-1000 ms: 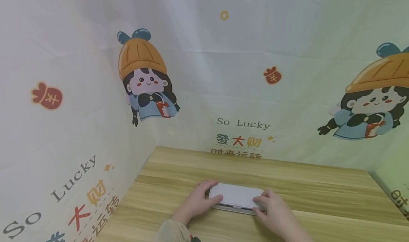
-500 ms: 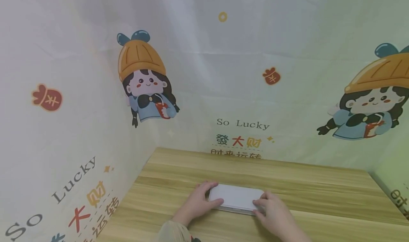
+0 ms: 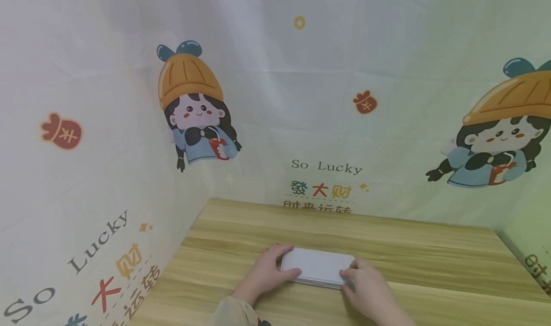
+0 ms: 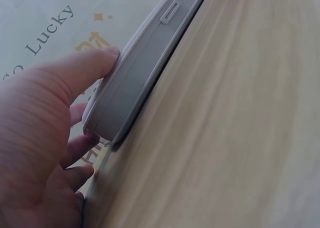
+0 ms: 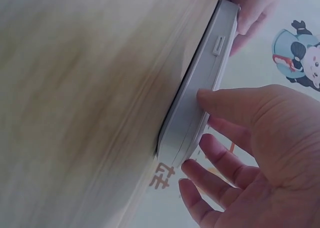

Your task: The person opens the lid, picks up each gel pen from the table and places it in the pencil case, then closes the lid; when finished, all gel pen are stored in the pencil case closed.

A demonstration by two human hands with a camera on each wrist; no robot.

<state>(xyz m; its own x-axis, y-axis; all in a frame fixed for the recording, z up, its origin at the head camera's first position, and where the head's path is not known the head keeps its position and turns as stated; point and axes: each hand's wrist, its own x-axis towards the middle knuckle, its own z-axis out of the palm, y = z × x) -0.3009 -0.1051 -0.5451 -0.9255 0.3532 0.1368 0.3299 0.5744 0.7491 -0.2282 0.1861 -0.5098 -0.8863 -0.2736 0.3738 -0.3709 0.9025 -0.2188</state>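
Observation:
A flat white case with rounded corners lies on the wooden table, its lid down. On its grey front side sits a small rectangular latch. My left hand holds the left end, thumb on the lid's front edge and the other fingers round the far side and end. At the opposite end, my right hand grips the case, with the thumb against the front side and the fingertips by the lid and end. What is inside the case is hidden.
Wood-grain tabletop surrounds the case. Behind and to the left hangs a pale cloth printed with cartoon figures and lettering, meeting the table's back edge.
The case's lid has come down at the front: a dark gap and the latch showed there one second ago, and the gap is now closed. Both hands stay at the ends.

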